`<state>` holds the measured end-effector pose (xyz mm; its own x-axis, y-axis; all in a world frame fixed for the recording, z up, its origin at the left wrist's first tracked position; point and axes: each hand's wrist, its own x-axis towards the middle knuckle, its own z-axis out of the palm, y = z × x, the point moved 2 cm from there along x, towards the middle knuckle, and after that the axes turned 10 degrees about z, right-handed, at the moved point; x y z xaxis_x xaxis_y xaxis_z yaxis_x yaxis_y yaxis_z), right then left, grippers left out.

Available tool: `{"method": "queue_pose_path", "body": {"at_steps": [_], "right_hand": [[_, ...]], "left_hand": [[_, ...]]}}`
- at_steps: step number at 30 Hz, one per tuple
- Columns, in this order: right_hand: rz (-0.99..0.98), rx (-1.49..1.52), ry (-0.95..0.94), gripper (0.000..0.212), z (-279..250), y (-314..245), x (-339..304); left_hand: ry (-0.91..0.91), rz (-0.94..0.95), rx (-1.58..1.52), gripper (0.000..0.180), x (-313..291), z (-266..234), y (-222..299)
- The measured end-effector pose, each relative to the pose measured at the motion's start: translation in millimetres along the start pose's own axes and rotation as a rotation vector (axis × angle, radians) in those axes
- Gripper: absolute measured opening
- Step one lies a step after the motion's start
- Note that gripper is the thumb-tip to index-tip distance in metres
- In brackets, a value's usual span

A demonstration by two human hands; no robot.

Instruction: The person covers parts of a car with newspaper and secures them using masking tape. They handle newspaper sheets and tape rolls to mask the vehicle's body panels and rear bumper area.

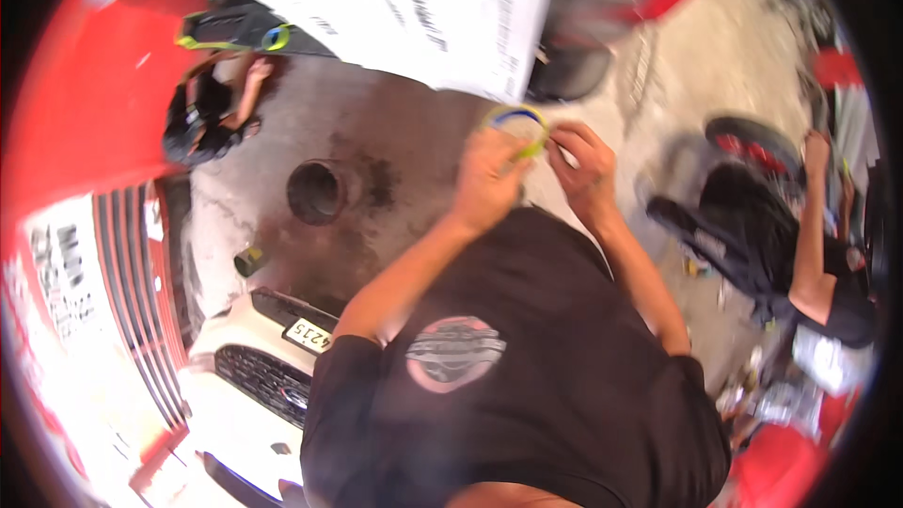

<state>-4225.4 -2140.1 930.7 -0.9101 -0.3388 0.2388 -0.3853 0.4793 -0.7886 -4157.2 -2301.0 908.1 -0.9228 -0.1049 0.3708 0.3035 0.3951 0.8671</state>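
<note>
My left hand (491, 179) grips a roll of yellow-green tape (540, 144) with a blue inner ring, held in front of my chest. At the roll's right edge, the fingers of my right hand (587, 171) are pinched together against it; motion blur hides whether a loose tape end is between them. Just beyond both hands is a large white printed sheet (451, 23), with yellow-green strips along parts of its edge. A second ring-shaped roll (276, 37), yellow-green and blue, lies left of the sheet on a dark surface.
A crouching person (212, 113) is at the far left, and another person in dark clothes (752, 235) sits at right by a wheel (752, 143). A dark round container (317, 192) stands on the concrete floor. A white car (240, 414) is at lower left.
</note>
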Motion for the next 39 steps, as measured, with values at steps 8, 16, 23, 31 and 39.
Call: {"method": "queue_pose_path", "body": {"at_steps": [8, 16, 23, 31, 39], "right_hand": [[0.121, 0.074, -0.121, 0.007, 16, 10, 42], [0.235, 0.194, -0.339, 0.010, 38, 18, 88], [0.460, 0.758, -0.869, 0.033, 38, 32, 133], [0.009, 0.158, -1.226, 0.024, 37, 60, 150], [-0.188, 0.147, -1.315, 0.027, 69, 143, 114]], "left_hand": [[0.069, -0.067, -0.093, 0.024, 25, 7, -27], [0.146, -0.070, -0.059, 0.024, 41, -7, -57], [0.346, -0.387, -1.173, 0.031, 27, -25, -73], [0.878, -0.551, -0.326, 0.032, 29, 55, -36], [1.064, -0.567, 0.342, 0.007, -6, 120, -39]]}}
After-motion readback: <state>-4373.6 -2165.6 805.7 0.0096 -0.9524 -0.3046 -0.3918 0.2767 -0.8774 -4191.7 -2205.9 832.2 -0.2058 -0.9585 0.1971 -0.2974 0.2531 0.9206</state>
